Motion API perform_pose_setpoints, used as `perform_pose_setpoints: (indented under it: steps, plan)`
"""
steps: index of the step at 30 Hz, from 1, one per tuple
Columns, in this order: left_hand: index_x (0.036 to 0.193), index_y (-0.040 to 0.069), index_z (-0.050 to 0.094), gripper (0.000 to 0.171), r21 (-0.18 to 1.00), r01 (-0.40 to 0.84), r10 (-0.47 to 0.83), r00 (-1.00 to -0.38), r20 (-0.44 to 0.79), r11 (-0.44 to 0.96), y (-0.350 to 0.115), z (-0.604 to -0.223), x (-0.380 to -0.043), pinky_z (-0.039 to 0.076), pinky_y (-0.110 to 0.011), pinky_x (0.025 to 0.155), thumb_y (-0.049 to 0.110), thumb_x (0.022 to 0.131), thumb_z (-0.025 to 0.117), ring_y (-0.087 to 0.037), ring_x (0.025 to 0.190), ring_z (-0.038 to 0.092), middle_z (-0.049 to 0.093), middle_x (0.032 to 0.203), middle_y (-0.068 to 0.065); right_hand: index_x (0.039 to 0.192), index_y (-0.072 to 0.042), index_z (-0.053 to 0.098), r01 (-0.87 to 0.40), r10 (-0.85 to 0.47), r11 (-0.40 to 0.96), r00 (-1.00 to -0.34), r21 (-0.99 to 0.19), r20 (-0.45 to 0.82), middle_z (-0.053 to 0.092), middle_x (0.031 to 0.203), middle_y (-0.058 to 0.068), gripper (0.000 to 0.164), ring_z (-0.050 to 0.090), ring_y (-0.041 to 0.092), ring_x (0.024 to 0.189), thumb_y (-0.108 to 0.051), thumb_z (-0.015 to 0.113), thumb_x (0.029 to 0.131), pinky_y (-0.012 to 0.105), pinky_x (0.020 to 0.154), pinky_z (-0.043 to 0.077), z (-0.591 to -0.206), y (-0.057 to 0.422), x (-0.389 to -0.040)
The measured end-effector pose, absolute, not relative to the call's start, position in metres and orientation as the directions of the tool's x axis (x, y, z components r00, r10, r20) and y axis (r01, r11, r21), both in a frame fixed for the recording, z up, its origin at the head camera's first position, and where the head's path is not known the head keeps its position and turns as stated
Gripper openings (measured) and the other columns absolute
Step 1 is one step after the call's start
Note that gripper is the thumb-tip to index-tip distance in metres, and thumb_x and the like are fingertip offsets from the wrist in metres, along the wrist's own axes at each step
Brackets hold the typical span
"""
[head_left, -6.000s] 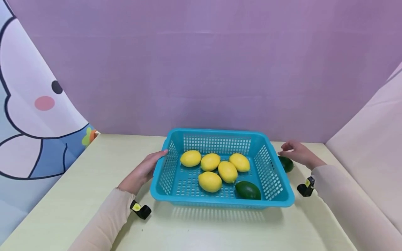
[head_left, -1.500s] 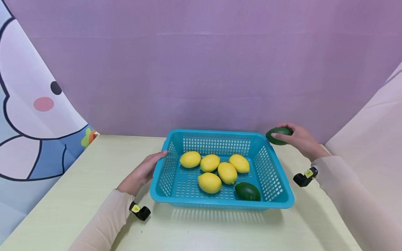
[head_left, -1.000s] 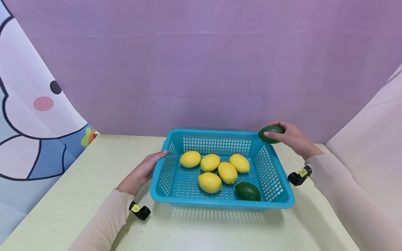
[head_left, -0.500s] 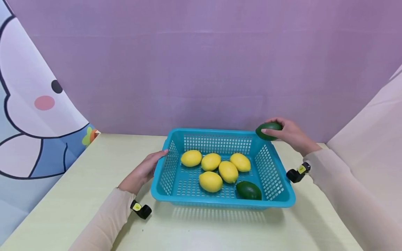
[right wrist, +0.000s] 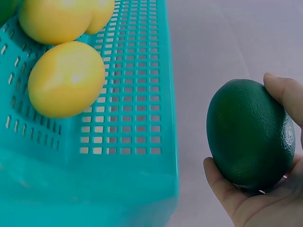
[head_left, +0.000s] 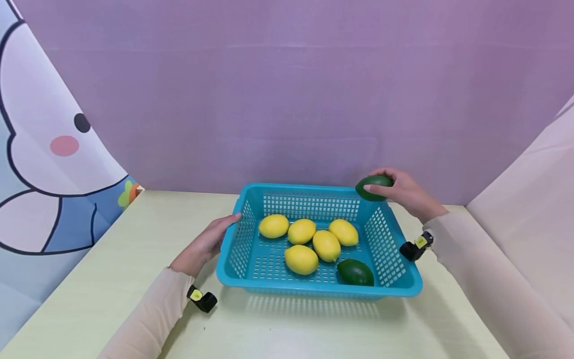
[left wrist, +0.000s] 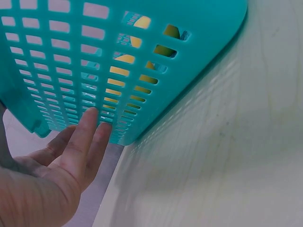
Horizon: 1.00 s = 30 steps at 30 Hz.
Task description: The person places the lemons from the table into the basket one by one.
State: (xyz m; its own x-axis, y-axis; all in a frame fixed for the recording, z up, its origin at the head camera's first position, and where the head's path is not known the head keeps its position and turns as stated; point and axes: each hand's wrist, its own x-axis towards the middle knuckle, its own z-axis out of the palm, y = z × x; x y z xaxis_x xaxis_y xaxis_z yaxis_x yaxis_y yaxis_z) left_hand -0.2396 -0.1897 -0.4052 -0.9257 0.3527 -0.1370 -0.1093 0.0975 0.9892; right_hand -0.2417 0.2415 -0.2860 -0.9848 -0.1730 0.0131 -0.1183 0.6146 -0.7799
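In the head view my right hand (head_left: pixel 407 193) holds a dark green avocado (head_left: pixel 374 188) between thumb and fingers, raised at the back right corner of the blue plastic basket (head_left: pixel 309 285). The right wrist view puts that avocado (right wrist: pixel 250 134) beside the basket's rim (right wrist: pixel 171 118). My left hand (head_left: pixel 211 243) grips the basket's left side, thumb over the rim; in the left wrist view its fingers (left wrist: pixel 81 142) rest against the slotted outer wall. Inside the basket lie several yellow lemons (head_left: pixel 301 260) and another avocado (head_left: pixel 356 272), low at the front right.
The basket stands on a pale wooden table (head_left: pixel 278 329). A purple cloth (head_left: pixel 305 99) hangs right behind it, a pale cloth (head_left: pixel 524 199) closes off the right, and a cartoon-printed cloth (head_left: pixel 49 164) the left. Small black cameras (head_left: pixel 202 299) sit on both wrists.
Six seconds ago my right hand was over the avocado on the table right of the basket. It has since lifted it and moved it leftward to the back corner. The left hand stays put.
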Motion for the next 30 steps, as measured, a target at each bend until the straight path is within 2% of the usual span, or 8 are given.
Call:
perform_pose_setpoints:
  steps: [18,25,30]
  plan:
    - [0.142,0.000,0.035,0.067,0.988,-0.122,0.344,-0.928,-0.146,0.090,-0.187,-0.404,-0.237,0.056,-0.045,0.078,0.050,0.096,0.043,-0.033,0.099,0.066,0.055,0.127,-0.027,0.127,-0.007,0.049,-0.132,-0.220,0.608,-0.975,-0.783,-0.006,0.051,0.123,0.016,0.057,0.053,0.029,0.098,-0.041,0.067,0.086,0.045,0.087,0.050,-0.299,0.219,-0.249]
    - [0.141,0.000,0.036,0.067,0.988,-0.122,0.345,-0.927,-0.146,0.090,-0.187,-0.404,-0.237,0.056,-0.045,0.078,0.049,0.097,0.043,-0.032,0.098,0.066,0.055,0.126,-0.027,0.124,-0.009,0.051,-0.144,-0.254,0.595,-0.967,-0.791,-0.015,0.053,0.120,0.014,0.053,0.054,0.029,0.098,-0.040,0.068,0.085,0.037,0.081,0.052,-0.302,0.206,-0.248]
    - [0.142,0.000,0.036,0.069,0.988,-0.125,0.340,-0.929,-0.150,0.094,-0.188,-0.403,-0.236,0.056,-0.046,0.079,0.051,0.096,0.044,-0.033,0.100,0.065,0.053,0.128,-0.027,0.123,-0.009,0.052,-0.164,-0.288,0.582,-0.958,-0.796,-0.013,0.054,0.121,0.013,0.051,0.055,0.029,0.099,-0.038,0.070,0.085,0.045,0.086,0.052,-0.305,0.195,-0.247]
